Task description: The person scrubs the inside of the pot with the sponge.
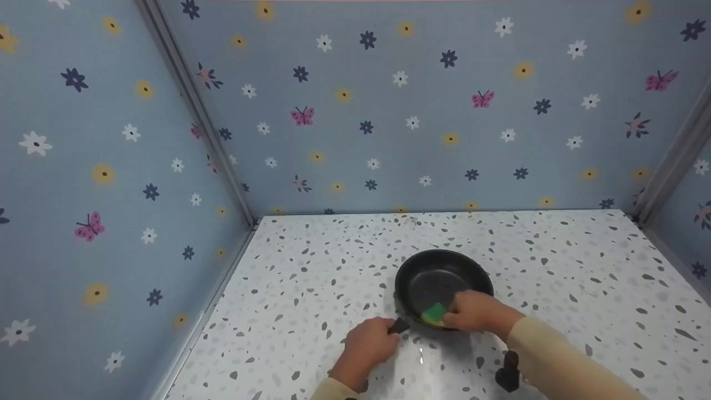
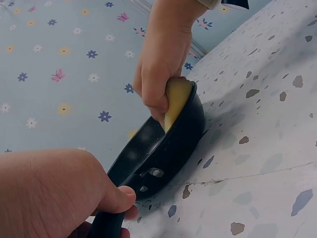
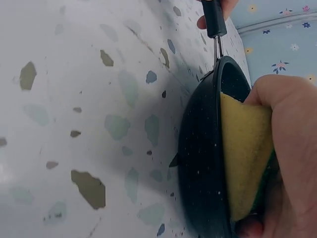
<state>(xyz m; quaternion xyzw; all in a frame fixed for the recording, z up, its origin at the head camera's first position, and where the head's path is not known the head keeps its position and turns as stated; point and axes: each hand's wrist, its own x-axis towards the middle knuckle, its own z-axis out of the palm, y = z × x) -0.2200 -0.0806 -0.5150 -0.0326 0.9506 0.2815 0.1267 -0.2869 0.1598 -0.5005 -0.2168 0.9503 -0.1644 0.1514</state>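
Observation:
A black frying pan point(image 1: 430, 283) sits on the speckled tabletop, and in the left wrist view its outer wall point(image 2: 185, 141) faces the camera. My left hand point(image 1: 371, 341) grips the pan's black handle point(image 3: 214, 22), thumb laid along the top near the metal joint. At the pan's near right side, my right hand point(image 1: 479, 313) holds a yellow and green sponge point(image 1: 435, 313) against the inside of the rim. In the right wrist view the sponge's yellow side point(image 3: 242, 148) bulges over the rim, with the fingers bent behind it and partly hidden.
The white tabletop point(image 1: 311, 266) with grey specks runs back to a blue flowered wall point(image 1: 389, 111). A second flowered panel point(image 1: 72, 278) stands along the left edge, with a grey metal post point(image 1: 194, 105) at the corner. A small black object point(image 1: 508, 372) shows beside the right sleeve.

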